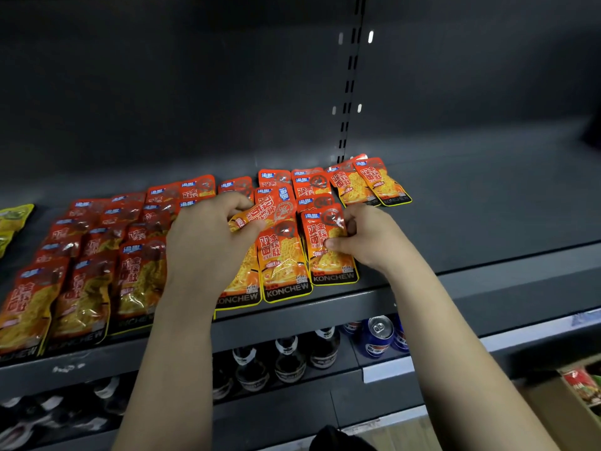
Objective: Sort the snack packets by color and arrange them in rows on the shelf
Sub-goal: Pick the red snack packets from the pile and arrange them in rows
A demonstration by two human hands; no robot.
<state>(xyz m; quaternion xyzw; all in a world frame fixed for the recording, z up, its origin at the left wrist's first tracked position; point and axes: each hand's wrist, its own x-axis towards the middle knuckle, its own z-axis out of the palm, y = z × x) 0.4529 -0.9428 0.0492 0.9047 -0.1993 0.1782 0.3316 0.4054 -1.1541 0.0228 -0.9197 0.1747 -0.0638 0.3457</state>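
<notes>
Head view is directed down onto a dark grey shelf (471, 206). Many red-orange snack packets (91, 262) are laid on it in rows that run from the front edge to the back, and each packet is partly overlapped by the one in front of it. A yellow snack picture and the word KONCHEW are printed on them.

The left hand (208, 245) is placed over the middle rows. Its fingers are curled around a tilted packet (270, 206), which is raised a little above the others and turned diagonally, with its top toward the upper right. The right hand (367, 239) is set just beside it, on the right. A front packet (328, 255) of the rightmost long row is pinched at its upper right edge between the thumb and the fingers, while its lower end is lying flat near the front edge of the shelf. Between the two hands another packet is seen lying flat.

At the back right, two packets (370, 183) are placed at an angle, next to a slotted upright (349, 86) of the back wall. At the far left edge, yellow-green packets (13, 222) are partly seen, apart from the red ones. On the lower level, dark bottles (289, 356) and blue cans (379, 335) are stood. A cardboard box (546, 402) is visible at the lower right.
</notes>
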